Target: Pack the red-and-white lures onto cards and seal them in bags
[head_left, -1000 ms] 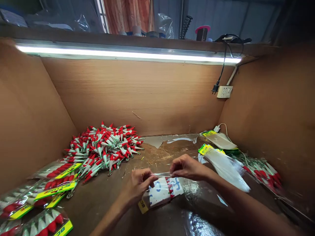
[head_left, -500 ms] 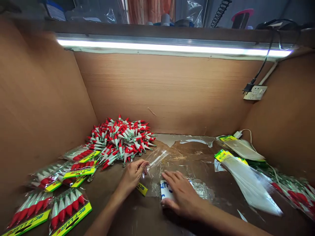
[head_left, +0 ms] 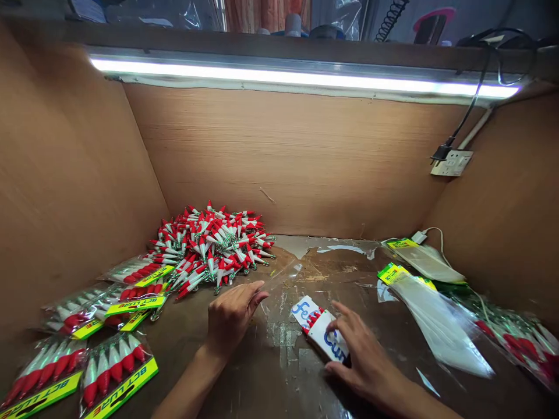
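My left hand (head_left: 233, 314) is closed, thumb against fingers, on a clear plastic bag (head_left: 286, 274) that sticks out to the right of it. My right hand (head_left: 364, 349) has its thumb and fingers around the near end of a flat white holder (head_left: 323, 334) with blue handwriting; the index finger is raised. From the holder's open far end show several red lure tips (head_left: 315, 317), lying against a white flap (head_left: 306, 308). Left of centre, beyond my left hand, is a heap of red-and-white fishing lures (head_left: 213, 244).
Packed lure bags with yellow-green header cards (head_left: 122, 390) lie at the left. Flat clear bags with header cards (head_left: 437, 320) are at the right, beside more lures (head_left: 524, 343). Wooden panels enclose the brown worktop (head_left: 253, 384). A plug (head_left: 442, 152) hangs by the wall socket (head_left: 454, 163).
The white holder has turned and shifted right with my right hand, so its red tips show. My left hand has turned, knuckles up, and the bag's yellow header is hidden from view.
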The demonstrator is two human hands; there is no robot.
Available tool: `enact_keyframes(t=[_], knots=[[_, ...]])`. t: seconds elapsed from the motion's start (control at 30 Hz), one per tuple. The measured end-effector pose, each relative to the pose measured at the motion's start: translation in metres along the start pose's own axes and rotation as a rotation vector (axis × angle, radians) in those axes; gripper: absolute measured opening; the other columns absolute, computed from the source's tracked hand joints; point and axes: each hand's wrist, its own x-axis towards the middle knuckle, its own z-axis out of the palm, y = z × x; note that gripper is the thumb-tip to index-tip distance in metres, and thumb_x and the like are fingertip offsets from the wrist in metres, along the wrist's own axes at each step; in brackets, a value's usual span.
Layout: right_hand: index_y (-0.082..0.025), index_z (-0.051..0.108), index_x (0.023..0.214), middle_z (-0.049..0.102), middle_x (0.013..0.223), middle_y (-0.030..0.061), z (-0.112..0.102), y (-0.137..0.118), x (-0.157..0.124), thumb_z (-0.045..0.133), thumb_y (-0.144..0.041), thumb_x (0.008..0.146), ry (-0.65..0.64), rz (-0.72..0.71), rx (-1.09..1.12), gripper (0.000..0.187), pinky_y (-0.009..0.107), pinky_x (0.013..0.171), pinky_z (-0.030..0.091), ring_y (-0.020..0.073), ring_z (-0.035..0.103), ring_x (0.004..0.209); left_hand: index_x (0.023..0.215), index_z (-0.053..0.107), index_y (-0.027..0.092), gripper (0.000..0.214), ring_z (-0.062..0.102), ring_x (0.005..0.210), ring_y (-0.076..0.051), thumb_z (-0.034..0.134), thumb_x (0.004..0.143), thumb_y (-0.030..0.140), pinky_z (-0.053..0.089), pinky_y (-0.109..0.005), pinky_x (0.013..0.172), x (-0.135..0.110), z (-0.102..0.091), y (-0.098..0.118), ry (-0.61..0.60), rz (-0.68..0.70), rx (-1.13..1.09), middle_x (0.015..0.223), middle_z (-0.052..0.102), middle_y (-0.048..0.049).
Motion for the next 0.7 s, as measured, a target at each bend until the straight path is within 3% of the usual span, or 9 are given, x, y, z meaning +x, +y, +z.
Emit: enact_keyframes(t=[0.1,0.2,0.47,0.7], knots=[[-0.024,0.047,0.140,0.047,0.147,0.0158,0.000,0.019,-0.002,0.069,-0.035,0.076,0.018,0.106,-0.006,0.069,0.049,0.107,0.039,0.0344,0.048,0.130,0.119,0.067,0.024,0.029,0.071,0.094,-0.025,0.057,0.098,0.042,0.047,-0.034,0.088,0.000,-0.001,0.002,0.006,0.045,0.015,0.104,0.076,-0.0058],[-0.022,0.050,0.136,0.061,0.129,0.0132,-0.017,0.024,0.000,0.065,-0.026,0.073,0.018,0.151,0.059,0.065,0.042,0.098,0.046,0.0309,0.059,0.115,0.121,0.067,0.025,0.029,0.070,0.099,-0.025,0.058,0.098,0.039,0.045,-0.039,0.100,0.000,0.000,0.004,0.008,0.088,0.006,0.108,0.076,-0.0052],[-0.025,0.049,0.135,0.061,0.132,0.0084,-0.072,0.020,-0.005,0.063,-0.027,0.073,0.059,0.092,0.276,0.064,0.038,0.097,0.048,0.0292,0.059,0.115,0.120,0.067,0.026,0.024,0.068,0.113,-0.025,0.058,0.099,0.034,0.039,-0.044,0.110,-0.003,0.006,0.008,-0.014,0.209,-0.020,0.114,0.075,-0.0040],[-0.020,0.050,0.134,0.063,0.125,0.0096,-0.089,0.024,0.002,0.065,-0.036,0.077,-0.052,0.090,0.336,0.061,0.040,0.094,0.048,0.0299,0.060,0.108,0.122,0.065,0.024,0.025,0.070,0.110,-0.022,0.061,0.098,0.028,0.035,-0.044,0.115,-0.003,0.012,0.024,0.033,0.532,-0.020,0.107,0.078,-0.0021]])
